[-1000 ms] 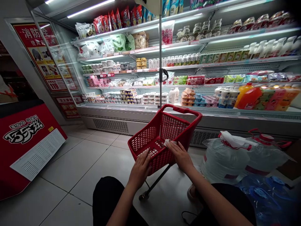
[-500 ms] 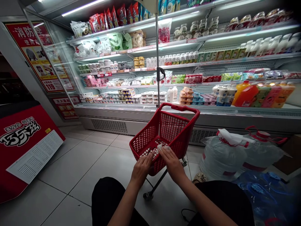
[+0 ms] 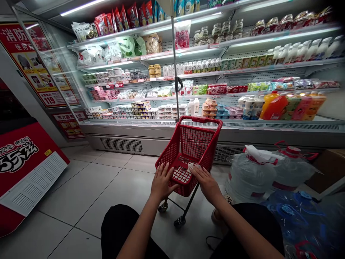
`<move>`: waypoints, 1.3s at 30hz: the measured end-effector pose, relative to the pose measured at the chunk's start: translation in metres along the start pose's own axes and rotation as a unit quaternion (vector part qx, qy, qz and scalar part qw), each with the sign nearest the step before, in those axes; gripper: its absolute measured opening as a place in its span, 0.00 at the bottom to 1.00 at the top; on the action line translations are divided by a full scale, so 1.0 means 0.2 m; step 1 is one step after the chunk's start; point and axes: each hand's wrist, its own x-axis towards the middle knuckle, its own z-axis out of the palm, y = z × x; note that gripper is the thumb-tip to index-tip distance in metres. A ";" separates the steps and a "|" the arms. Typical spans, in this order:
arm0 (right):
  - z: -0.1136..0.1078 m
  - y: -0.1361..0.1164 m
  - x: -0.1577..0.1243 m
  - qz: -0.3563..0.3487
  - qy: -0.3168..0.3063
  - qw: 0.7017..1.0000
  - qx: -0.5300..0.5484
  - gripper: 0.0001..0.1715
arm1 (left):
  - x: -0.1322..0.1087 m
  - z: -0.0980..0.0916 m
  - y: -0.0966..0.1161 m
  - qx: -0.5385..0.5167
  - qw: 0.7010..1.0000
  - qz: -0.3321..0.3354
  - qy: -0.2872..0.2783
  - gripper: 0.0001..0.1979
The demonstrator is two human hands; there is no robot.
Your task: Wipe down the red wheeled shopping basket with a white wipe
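A small red shopping cart (image 3: 199,144) with a plastic lattice basket stands in front of me, its near end between my hands. My left hand (image 3: 161,182) rests at the basket's near left corner, fingers spread and thumb pointing right. At the near right rim, my right hand (image 3: 206,181) presses a crumpled white cloth (image 3: 193,167), perhaps a tissue, under its fingers. The lattice floor shows inside the basket with nothing on it. Dark wheels (image 3: 179,221) carry the cart on a metal frame.
A lit refrigerated display case (image 3: 121,124) with dairy and drinks runs behind the cart. Large wrapped water bottles (image 3: 249,176) and blue-tinted bottles (image 3: 299,212) stand on the right. A red chest freezer (image 3: 29,158) is on the left. A dark cable (image 3: 211,242) lies on the tiled floor.
The cart has turned slightly, with its near end swinging right. My left hand has spread its fingers at the left corner. My right hand has moved right along the rim with the white cloth.
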 end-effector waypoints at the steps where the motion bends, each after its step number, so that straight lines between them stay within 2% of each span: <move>1: 0.00 0.01 0.00 0.009 0.007 1.000 -0.001 0.48 | 0.01 0.01 -0.04 -0.001 1.000 -0.003 -0.010 0.38; 3: 0.01 0.00 -0.02 0.016 0.017 1.000 -0.005 0.48 | 0.04 0.03 -0.09 -0.010 1.000 0.004 -0.012 0.28; 5: 0.02 -0.06 -0.05 0.006 0.018 1.000 -0.011 0.49 | 0.06 0.06 -0.09 -0.016 1.000 0.000 0.003 0.21; 9: 0.01 -0.22 -0.14 -0.030 0.004 0.999 -0.027 0.50 | 0.07 0.08 -0.05 -0.024 0.999 -0.016 0.023 0.17; 12: -0.01 -0.26 -0.19 -0.045 -0.002 0.998 -0.034 0.49 | 0.05 0.05 -0.04 -0.037 0.999 -0.005 0.029 0.16; 17: -0.04 -0.12 -0.19 -0.064 0.002 0.997 -0.033 0.49 | 0.04 0.03 0.00 -0.049 0.998 -0.001 0.043 0.19; 22: -0.06 0.07 -0.15 -0.021 0.006 0.999 -0.042 0.48 | 0.03 0.08 0.11 -0.048 0.998 -0.014 0.043 0.18; 25: -0.08 0.11 -0.18 0.013 0.016 0.999 -0.039 0.48 | -0.01 0.09 0.16 -0.064 0.997 0.012 0.033 0.20; 28: -0.08 0.04 -0.27 0.023 0.027 0.999 -0.035 0.48 | -0.05 0.07 0.18 -0.093 0.995 0.035 0.024 0.24; 32: -0.05 -0.13 -0.33 0.008 0.034 0.998 -0.043 0.47 | -0.08 0.04 0.21 -0.122 0.992 0.038 0.013 0.25; 36: 0.02 -0.31 -0.22 0.013 0.029 0.999 -0.045 0.47 | -0.08 0.02 0.26 -0.134 0.990 0.037 0.015 0.40; 39: 0.07 -0.39 -0.13 0.005 0.035 0.999 -0.039 0.48 | -0.08 0.03 0.29 -0.143 0.989 0.038 0.022 0.48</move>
